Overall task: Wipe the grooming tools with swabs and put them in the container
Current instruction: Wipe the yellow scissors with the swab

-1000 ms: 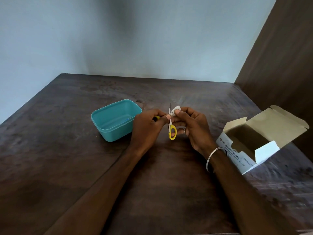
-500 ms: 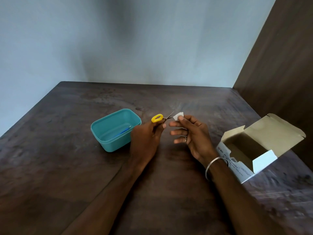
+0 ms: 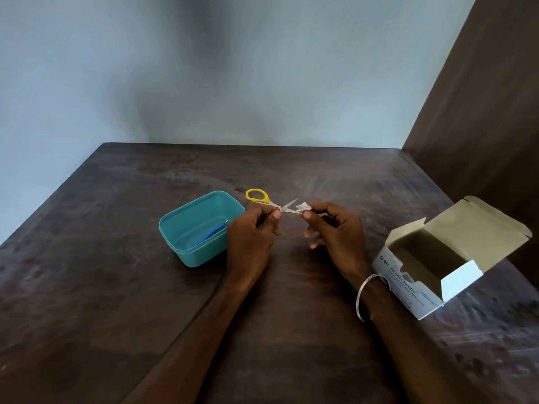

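My left hand [image 3: 253, 235] holds small yellow-handled scissors [image 3: 264, 198] above the table, blades spread apart and pointing right. One yellow loop sticks up to the left; the other is hidden in my fingers. My right hand [image 3: 335, 233] pinches a small white swab [image 3: 302, 206] against the lower blade tip. A teal plastic container [image 3: 196, 228] stands just left of my left hand, with a blue tool [image 3: 210, 235] lying inside it.
An open cardboard box of alcohol swabs [image 3: 414, 290] sits at the right, flaps up. The dark wooden table [image 3: 116, 301] meets a pale wall at the back and a dark wooden panel [image 3: 484, 126] on the right.
The scissors turned from upright, handle down, to lying sideways with blades spread. The swab came off the blades briefly and is back on the lower blade tip.
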